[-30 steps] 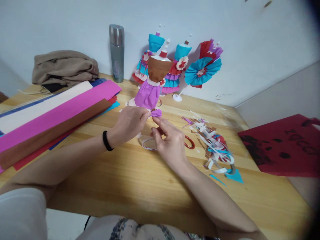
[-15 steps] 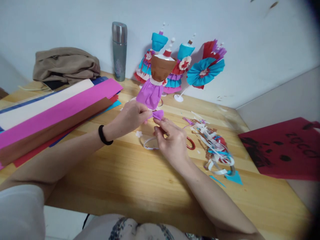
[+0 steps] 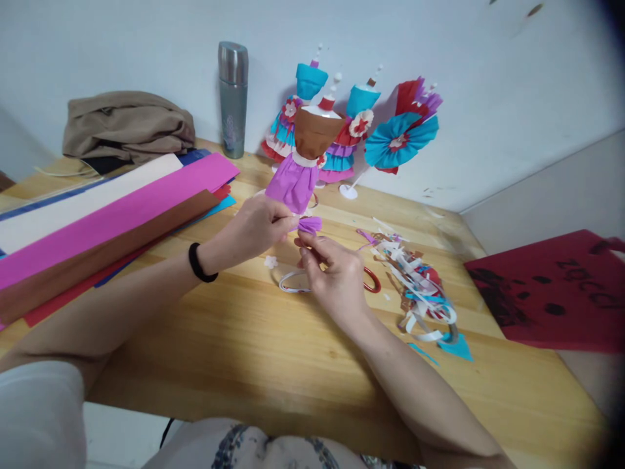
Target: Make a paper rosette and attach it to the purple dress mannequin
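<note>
Between thumb and fingers, my left hand point(image 3: 263, 225) pinches a small gathered piece of purple crepe paper point(image 3: 309, 225). My right hand point(image 3: 336, 270) is closed in a pinch at the paper's lower edge, its fingertips touching it. Just behind the hands stands a mini dress form point(image 3: 316, 130) with a brown paper top and a purple gathered skirt. Under my right hand lies a pair of scissors with red handles point(image 3: 372, 280), partly hidden. A white loop point(image 3: 293, 281) and a small white paper flower point(image 3: 270, 262) rest on the table to its left.
Several dressed paper forms point(image 3: 364, 101) stand along the wall beside a thermos point(image 3: 233, 101). Long crepe paper strips point(image 3: 117, 215) and a brown cloth point(image 3: 129, 127) occupy the left. Paper scraps point(image 3: 420, 283) lie right, near a red bag point(image 3: 551, 290).
The fingers of my right hand have shifted slightly down and left along the purple paper, and more of its fanned end shows. My left hand keeps its pinch.
</note>
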A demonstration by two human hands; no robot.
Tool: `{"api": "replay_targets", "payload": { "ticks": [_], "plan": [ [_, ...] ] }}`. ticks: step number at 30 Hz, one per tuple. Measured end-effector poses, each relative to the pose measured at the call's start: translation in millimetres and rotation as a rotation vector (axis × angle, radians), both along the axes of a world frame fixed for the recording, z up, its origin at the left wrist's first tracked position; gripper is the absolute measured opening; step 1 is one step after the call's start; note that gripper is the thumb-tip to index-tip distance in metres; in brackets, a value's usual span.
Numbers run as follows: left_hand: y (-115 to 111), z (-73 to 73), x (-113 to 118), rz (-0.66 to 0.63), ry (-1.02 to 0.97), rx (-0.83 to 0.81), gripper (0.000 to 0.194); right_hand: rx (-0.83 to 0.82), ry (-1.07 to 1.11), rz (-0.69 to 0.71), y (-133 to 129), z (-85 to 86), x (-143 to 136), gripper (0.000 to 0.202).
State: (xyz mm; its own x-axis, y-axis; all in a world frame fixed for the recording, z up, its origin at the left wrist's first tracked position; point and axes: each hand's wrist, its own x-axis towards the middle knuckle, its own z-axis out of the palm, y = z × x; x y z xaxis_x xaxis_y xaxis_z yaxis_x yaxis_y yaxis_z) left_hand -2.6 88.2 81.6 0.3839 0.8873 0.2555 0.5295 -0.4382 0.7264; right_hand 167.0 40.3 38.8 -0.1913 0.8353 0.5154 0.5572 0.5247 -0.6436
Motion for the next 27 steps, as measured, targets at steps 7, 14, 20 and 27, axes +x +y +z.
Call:
{"api": "replay_targets", "payload": {
  "ticks": [7, 14, 20, 27],
  "plan": [
    [5, 2.9, -6, -0.071, 0.038, -0.075, 0.032, -0.051, 0.014, -0.009, 0, -0.8, 0, 0.029],
    [4, 17.9, -9, -0.145, 0.031, -0.245, 0.031, -0.104, 0.03, -0.015, -1, 2.2, 1, 0.026],
    [5, 21.5, -9, -0.168, -0.078, -0.395, 0.028, -0.12, 0.053, -0.018, -1, 4.1, 2, 0.024],
    [2, 22.5, -4, -0.122, -0.171, -0.487, 0.031, -0.225, 0.218, -0.011, 5, -4.7, 4, 0.02]
  ]
}}
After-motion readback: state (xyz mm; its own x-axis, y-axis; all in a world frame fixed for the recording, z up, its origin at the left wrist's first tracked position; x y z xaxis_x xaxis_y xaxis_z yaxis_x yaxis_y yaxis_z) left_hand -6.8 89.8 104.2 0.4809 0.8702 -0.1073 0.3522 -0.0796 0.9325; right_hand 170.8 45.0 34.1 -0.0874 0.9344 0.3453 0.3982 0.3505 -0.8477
